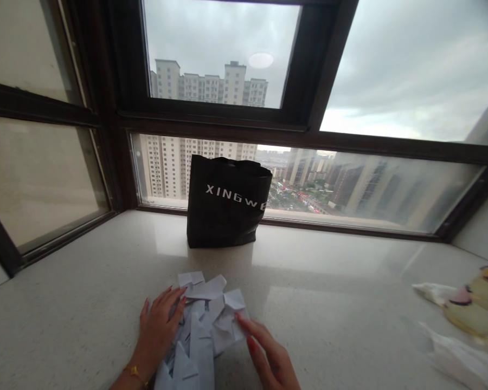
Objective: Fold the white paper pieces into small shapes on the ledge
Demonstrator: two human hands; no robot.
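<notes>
Leaning lightly against a loose heap of folded white paper pieces (203, 341), the bare left hand (158, 327), with a thin gold-coloured bracelet (134, 370) at its wrist, lay palm down, fingers uncurled and gripping nothing that I could see. On the heap's other side, the bare right hand (272, 349) had its forefinger touching a folded piece and its thumb parted from it, with no firm pinch. The heap sat between the two hands on a pale, speckled, glossy sill (341, 314).

From where I stood, the likeliest trouble was scatter: the pieces lay free over one another, so a sharp sideways push from either hand could, I judged, send the outer ones sliding across that smooth surface. Squeezing the hands together too hard might also crumple the paper.

It looked crisp and matt, creased into flat strips and pointed flaps, overlapping at all angles. Beyond both hands, apart from the heap, stood an upright black bag (228, 216) with white lettering; far to the right of the right hand lay a blurred yellow and pink object (480, 303).
</notes>
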